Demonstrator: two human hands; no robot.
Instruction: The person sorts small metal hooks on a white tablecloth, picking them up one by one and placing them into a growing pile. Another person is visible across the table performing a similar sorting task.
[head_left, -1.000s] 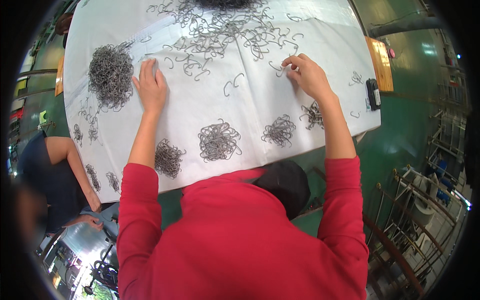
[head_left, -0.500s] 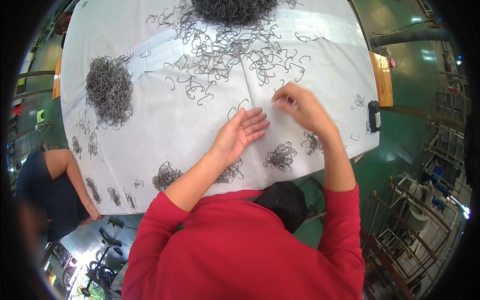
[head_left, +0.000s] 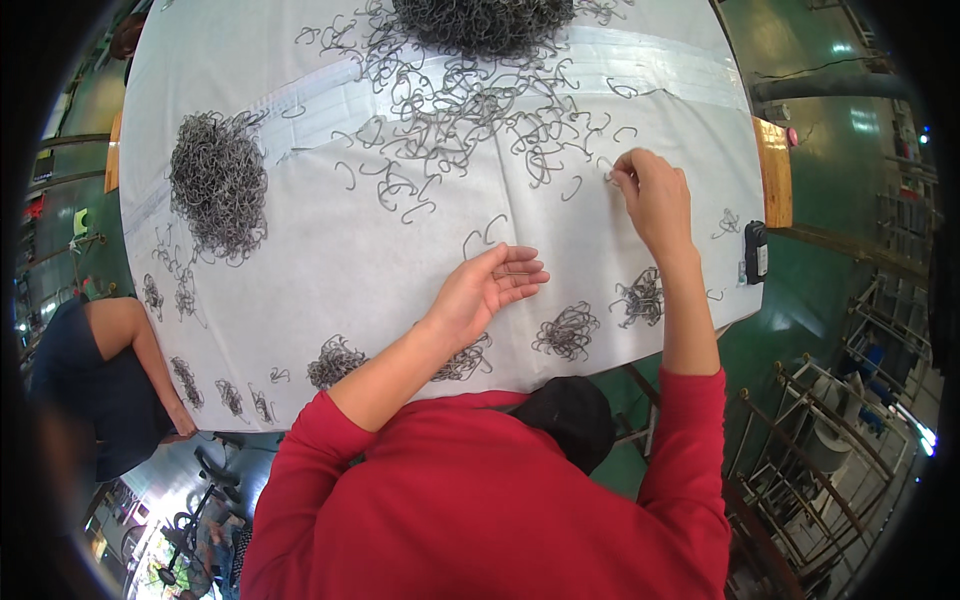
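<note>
My left hand (head_left: 492, 286) is held palm up over the white-covered table (head_left: 350, 285), fingers stretched out. A thin dark line crosses its fingers, perhaps a hook; too small to be sure. To its right and farther off, my right hand (head_left: 650, 195) pinches one end of a bent wire hook (head_left: 604, 166) at the tabletop. Two more hooks (head_left: 484, 236) lie just beyond my left hand. Loose curved hooks (head_left: 450, 135) spread out below a large dark heap of hooks (head_left: 485, 22) at the far side.
Another heap of hooks (head_left: 218, 185) lies at the left. Small bunches (head_left: 567, 332) line the near edge, one of them (head_left: 640, 298) beside my right forearm. A black device (head_left: 755, 252) sits at the right edge. A person's arm (head_left: 150, 355) rests by the left edge.
My right hand has moved right and slightly farther away, coming to a hook on the table. My left hand has dropped slightly toward me, still palm up.
</note>
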